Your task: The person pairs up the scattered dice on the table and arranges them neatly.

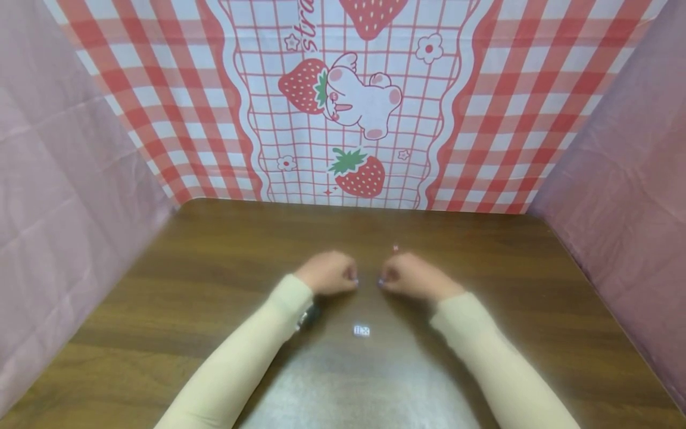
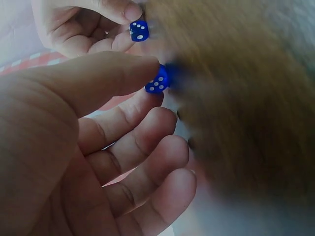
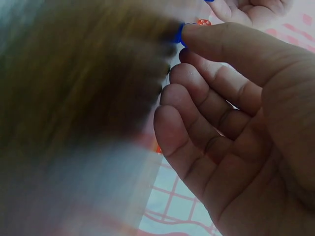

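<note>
Between the thumb and index fingertip of my left hand (image 1: 328, 273) is a small blue die (image 2: 156, 82) with white pips, five of them showing as a cross. Facing it across a narrow gap, my right hand (image 1: 414, 277) pinches a second blue die (image 2: 139, 31), mostly hidden by the thumb in the right wrist view. Both hands are low over the wooden table, their other fingers curved. A red die (image 1: 395, 248) lies just beyond the right hand. Nearer me, a small pale piece with dark marks (image 1: 361, 330) lies between the forearms.
The brown wooden table (image 1: 187, 286) ends at a strawberry-print checked cloth (image 1: 343, 119) hanging at the back. Plain pinkish cloths (image 1: 616, 131) hang along both sides. A dark object (image 1: 306, 316) shows by the left cuff.
</note>
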{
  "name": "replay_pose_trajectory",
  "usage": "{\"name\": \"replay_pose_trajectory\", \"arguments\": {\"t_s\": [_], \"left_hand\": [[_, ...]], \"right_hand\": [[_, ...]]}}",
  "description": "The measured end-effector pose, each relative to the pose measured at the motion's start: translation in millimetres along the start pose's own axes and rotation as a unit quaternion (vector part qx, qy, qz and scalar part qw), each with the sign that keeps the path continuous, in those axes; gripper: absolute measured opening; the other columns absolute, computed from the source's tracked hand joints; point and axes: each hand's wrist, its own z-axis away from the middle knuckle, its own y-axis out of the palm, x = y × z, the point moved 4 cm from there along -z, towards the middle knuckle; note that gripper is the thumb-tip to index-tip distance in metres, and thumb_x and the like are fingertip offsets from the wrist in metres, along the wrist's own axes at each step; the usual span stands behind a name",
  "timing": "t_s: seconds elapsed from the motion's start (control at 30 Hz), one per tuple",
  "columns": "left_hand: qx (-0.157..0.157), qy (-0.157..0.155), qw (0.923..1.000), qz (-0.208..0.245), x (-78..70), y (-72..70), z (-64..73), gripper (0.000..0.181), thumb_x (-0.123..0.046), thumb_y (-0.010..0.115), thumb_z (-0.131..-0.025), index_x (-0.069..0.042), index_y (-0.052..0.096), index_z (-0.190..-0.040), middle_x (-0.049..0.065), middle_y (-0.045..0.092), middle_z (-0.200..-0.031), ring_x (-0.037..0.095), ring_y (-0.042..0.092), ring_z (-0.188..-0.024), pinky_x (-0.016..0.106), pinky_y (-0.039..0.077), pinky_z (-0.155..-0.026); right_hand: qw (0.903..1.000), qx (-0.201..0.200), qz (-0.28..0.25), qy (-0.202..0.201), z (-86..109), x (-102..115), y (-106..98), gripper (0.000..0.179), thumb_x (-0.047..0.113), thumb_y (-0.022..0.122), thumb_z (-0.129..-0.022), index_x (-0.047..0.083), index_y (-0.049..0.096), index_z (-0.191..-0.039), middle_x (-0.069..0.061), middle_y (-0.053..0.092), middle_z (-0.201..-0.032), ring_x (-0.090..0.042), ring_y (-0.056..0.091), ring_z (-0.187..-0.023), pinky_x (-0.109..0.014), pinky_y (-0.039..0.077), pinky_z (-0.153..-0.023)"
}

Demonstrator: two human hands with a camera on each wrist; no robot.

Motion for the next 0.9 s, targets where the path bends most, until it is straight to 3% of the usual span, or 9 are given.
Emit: {"name": "replay_pose_trajectory", "arguments": {"t_s": [0.4,0.9], "left_hand": [[-0.001,0.005,1.0,-0.003,-2.9,2.0,-0.4,0.015,-0.03,0.075,-0.093,-0.018,0.074,-0.103,-0.007,0.072,-0.095,0.007,0.064,-0.083,0.027,0.056,-0.08],[0.003,0.0,0.9998,0.018,1.6,2.6,-0.9,0.013,-0.03,0.077,-0.091,-0.02,0.074,-0.099,-0.01,0.07,-0.089,0.006,0.064,-0.079,0.025,0.056,-0.076]], "right_hand": [[0.9995,-0.009,0.019,-0.022,-2.8,9.0,6.2,0.011,0.015,0.08,-0.087,0.023,0.071,-0.089,0.012,0.068,-0.081,-0.005,0.064,-0.075,-0.029,0.059,-0.076],[0.9994,-0.004,0.034,0.004,-1.3,12.6,6.5,0.013,0.02,0.082,-0.086,0.025,0.071,-0.089,0.013,0.066,-0.081,-0.005,0.063,-0.075,-0.03,0.058,-0.075]]}}
